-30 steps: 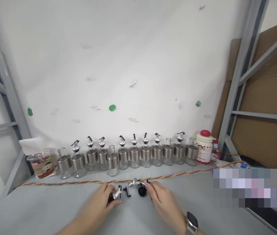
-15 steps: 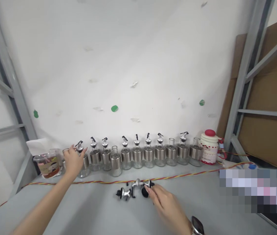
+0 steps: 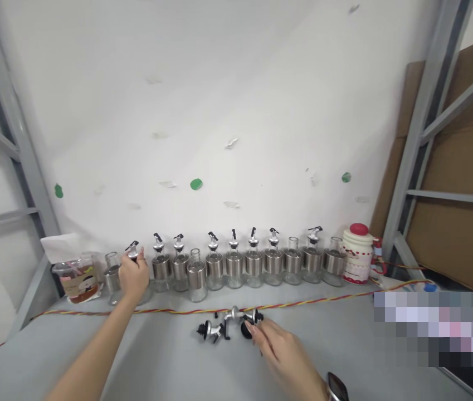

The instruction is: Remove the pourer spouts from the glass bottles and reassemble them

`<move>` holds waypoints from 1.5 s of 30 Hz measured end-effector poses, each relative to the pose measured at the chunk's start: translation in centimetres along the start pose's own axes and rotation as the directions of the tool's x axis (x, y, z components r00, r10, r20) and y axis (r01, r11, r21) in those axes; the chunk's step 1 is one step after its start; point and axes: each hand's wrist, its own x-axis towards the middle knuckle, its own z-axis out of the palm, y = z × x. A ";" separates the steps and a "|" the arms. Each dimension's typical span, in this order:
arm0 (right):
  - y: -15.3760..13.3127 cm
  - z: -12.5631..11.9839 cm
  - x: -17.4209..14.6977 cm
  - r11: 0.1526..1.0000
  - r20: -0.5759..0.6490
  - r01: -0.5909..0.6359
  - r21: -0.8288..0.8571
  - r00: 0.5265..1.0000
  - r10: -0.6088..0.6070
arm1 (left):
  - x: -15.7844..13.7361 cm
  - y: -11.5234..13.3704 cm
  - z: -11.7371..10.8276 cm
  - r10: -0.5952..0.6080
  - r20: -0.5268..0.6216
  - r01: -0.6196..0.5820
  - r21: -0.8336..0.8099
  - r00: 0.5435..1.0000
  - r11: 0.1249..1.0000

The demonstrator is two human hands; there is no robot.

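My left hand [image 3: 135,278] is closed around the upper part of a glass bottle at the left of the row. That bottle's silver and black pour spout [image 3: 133,248] shows above my fingers, while most of its body is hidden. Lower down, my right hand [image 3: 282,348] pinches a pour spout [image 3: 255,317] at the grey table surface. Loose beside it lie another pour spout [image 3: 211,329] and a silver one [image 3: 233,315]. An uncapped bottle [image 3: 112,274] with a steel sleeve stands just left of my left hand.
Several steel-sleeved bottles [image 3: 234,263] line the wall, most with spouts; an open-necked one [image 3: 196,275] stands slightly forward. A plastic tub [image 3: 78,283] is at far left, a white jar with a red lid [image 3: 357,256] at right. A twisted red-yellow cord [image 3: 303,301] crosses the table.
My left hand has moved slightly right and down, and its spread fingers have closed on the bottle with the spout. My right hand stays at the spout on the table.
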 end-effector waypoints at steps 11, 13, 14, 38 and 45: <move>-0.1 -0.1 0.2 1.000 0.024 -0.018 0.003 1.000 0.017 | -0.6 0.6 -0.2 0.083 -0.080 -0.066 0.195 0.993 0.979; -0.1 -0.1 0.1 1.000 0.023 -0.013 0.009 1.000 0.013 | -0.7 0.7 -0.3 0.093 -0.086 -0.074 0.203 0.992 0.976; -0.1 -0.1 0.1 1.000 0.019 -0.010 0.009 1.000 0.010 | -0.7 0.7 -0.3 0.098 -0.087 -0.078 0.204 0.991 0.976; 0.4 0.4 0.0 0.994 -0.014 0.064 -0.089 0.998 -0.065 | 0.6 3.1 -2.6 0.278 -0.034 -0.276 0.047 0.960 0.960; 0.1 0.2 -0.1 0.993 -0.002 0.062 -0.097 0.998 -0.063 | -4.7 4.3 -3.9 0.553 0.434 -0.500 -0.240 0.711 0.832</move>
